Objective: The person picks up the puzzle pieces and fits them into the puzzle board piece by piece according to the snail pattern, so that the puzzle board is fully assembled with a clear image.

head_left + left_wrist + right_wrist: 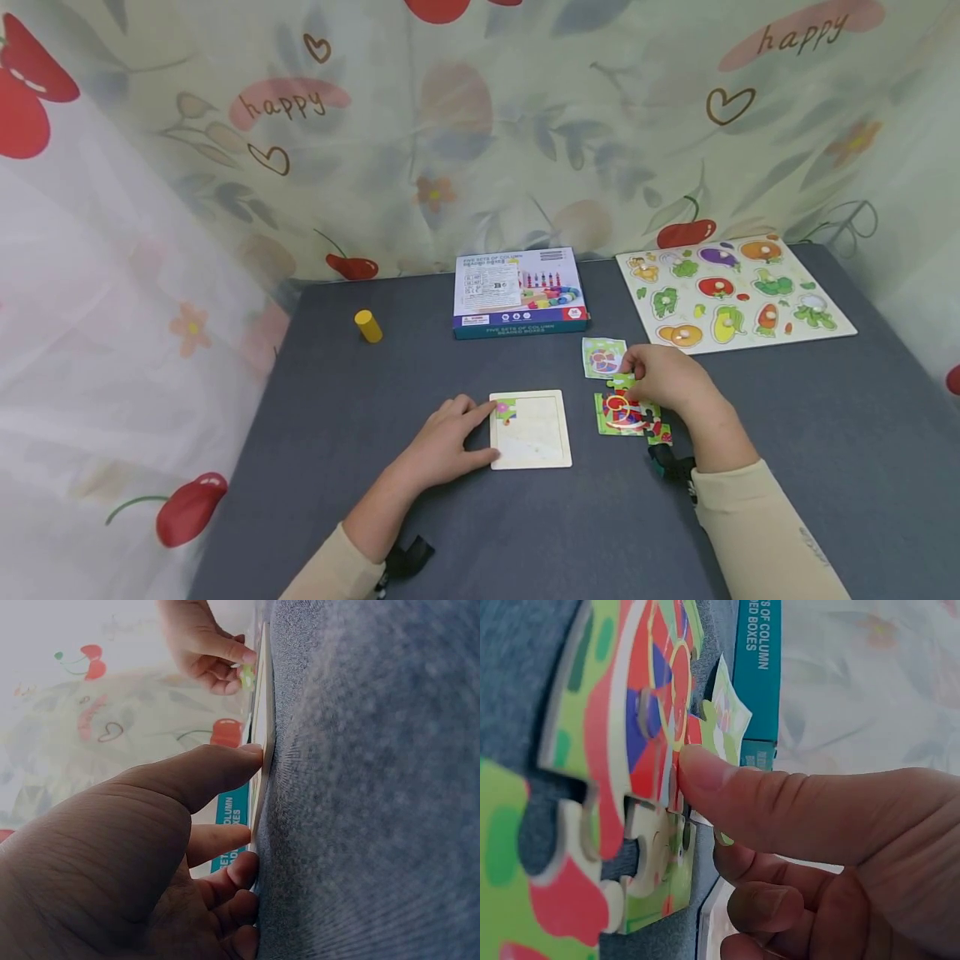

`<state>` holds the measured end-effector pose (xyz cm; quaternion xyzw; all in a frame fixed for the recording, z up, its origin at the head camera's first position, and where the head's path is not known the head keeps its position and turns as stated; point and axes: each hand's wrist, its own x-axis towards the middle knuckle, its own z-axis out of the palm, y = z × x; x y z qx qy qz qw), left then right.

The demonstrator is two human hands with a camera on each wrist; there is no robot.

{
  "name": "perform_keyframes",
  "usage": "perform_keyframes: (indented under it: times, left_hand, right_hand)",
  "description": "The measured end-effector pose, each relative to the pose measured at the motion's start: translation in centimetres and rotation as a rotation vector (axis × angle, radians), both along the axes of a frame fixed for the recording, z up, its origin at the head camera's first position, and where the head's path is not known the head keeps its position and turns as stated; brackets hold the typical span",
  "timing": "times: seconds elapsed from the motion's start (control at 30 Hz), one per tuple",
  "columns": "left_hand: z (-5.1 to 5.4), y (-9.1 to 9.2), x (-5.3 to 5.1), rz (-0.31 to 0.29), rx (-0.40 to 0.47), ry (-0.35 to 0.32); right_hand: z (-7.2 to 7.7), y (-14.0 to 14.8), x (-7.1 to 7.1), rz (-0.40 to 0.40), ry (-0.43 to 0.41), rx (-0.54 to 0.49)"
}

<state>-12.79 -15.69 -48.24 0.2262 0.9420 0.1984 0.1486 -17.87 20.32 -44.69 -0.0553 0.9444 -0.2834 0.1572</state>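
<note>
My left hand point(442, 442) rests against the left side of a square wooden puzzle tray point(536, 437), its forefinger near the upper corner and its thumb near the lower one. A green and pink puzzle piece point(506, 408) lies in the tray's upper left corner. To the right, my right hand point(678, 383) pinches a small, mostly green puzzle piece point(247, 677) between thumb and fingers, partly hidden by them. Beneath that hand lie several joined or overlapping jigsaw pieces point(617, 415) in red, green and purple. A small picture card point(602, 358) lies just beyond them.
A boxed bead set point(517, 317) stands at the back of the grey table point(420, 350). A vegetable peg board point(750, 292) lies at the back right. A yellow cylinder point(368, 327) stands at the back left. Patterned curtains point(510, 150) border the table.
</note>
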Motion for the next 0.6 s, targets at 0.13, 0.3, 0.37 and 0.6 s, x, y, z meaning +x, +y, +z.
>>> perform_keyframes:
  times: [0.13, 0.3, 0.37, 0.6]
  left_hand:
    - [0.1, 0.1, 0.0, -0.001, 0.002, 0.004]
    - [0.1, 0.1, 0.0, 0.001, 0.008, 0.001]
    - [0.1, 0.1, 0.0, 0.001, 0.011, 0.000]
    - [0.3, 0.2, 0.1, -0.003, 0.014, 0.010]
  right_hand:
    - [0.2, -0.1, 0.0, 0.014, 0.011, 0.034]
    - [0.7, 0.2, 0.0, 0.046, 0.036, 0.040]
    - [1.3, 0.4, 0.1, 0.047, 0.049, 0.023]
    - [3.8, 0.9, 1.0, 0.025, 0.157, -0.011]
